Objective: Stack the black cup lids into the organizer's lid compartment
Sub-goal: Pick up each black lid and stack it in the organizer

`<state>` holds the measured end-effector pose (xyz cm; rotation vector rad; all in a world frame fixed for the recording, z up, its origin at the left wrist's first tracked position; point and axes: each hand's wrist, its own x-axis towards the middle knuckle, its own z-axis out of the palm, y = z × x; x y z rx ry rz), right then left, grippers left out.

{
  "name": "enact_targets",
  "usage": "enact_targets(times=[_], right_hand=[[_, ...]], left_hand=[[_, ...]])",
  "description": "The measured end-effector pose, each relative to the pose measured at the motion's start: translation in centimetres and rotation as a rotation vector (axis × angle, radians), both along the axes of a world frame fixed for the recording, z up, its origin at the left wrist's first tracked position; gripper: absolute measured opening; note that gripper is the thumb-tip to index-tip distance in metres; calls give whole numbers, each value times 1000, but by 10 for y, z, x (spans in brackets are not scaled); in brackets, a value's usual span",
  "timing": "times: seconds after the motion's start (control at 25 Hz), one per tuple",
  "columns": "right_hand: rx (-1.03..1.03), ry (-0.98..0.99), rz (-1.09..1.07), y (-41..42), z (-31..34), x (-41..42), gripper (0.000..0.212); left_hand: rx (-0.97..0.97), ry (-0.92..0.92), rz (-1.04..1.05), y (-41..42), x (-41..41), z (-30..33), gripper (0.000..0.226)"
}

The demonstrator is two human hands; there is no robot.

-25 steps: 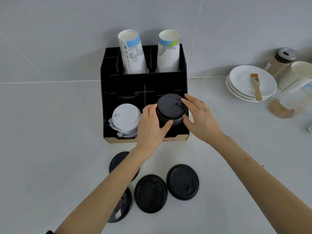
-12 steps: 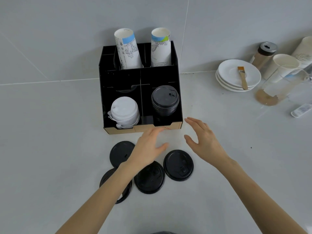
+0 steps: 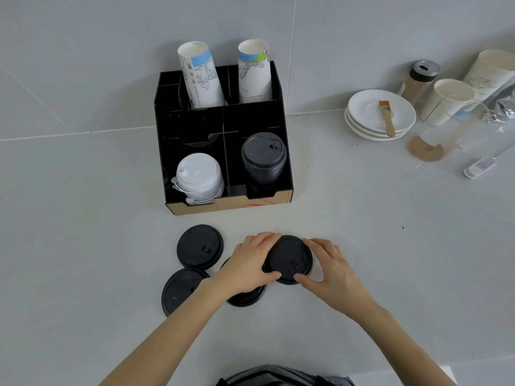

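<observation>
Head view: the left hand (image 3: 248,263) and right hand (image 3: 331,270) both curl their fingers around one black lid (image 3: 289,259) on the counter (image 3: 390,246), other loose lids (image 3: 199,246) lying left of the fingers. Beyond the fingertips, the organizer (image 3: 287,200) holds a black lid stack (image 3: 264,160) front-right, white lids (image 3: 200,176) front-left, and paper cups (image 3: 200,79) behind.
</observation>
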<state>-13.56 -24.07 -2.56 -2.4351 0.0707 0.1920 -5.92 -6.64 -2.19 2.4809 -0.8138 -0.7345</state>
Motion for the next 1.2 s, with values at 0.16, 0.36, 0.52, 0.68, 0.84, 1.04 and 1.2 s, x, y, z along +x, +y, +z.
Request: enact_targets(times=[0.16, 0.36, 0.52, 0.68, 0.84, 1.04, 1.2], right_hand=[[-37, -7, 4, 5, -6, -8, 66], [54, -52, -59, 8, -6, -7, 57], [100, -90, -78, 8, -2, -4, 53], [144, -135, -97, 11, 3, 2, 49], [164, -180, -131, 14, 11, 13, 48], [186, -232, -103, 14, 27, 30, 47], [195, -276, -79, 14, 40, 47, 49]], left_hand=[[10, -9, -25, 0, -1, -4, 72], [-6, -31, -21, 1, -3, -6, 71], [-60, -54, 38, 2, -4, -5, 67], [-149, -126, 133, 2, -4, 0, 66], [-240, -200, 245, 0, -4, 8, 65], [-340, -278, 338, 0, 1, 24, 62], [-363, -346, 415, 0, 10, 35, 60]])
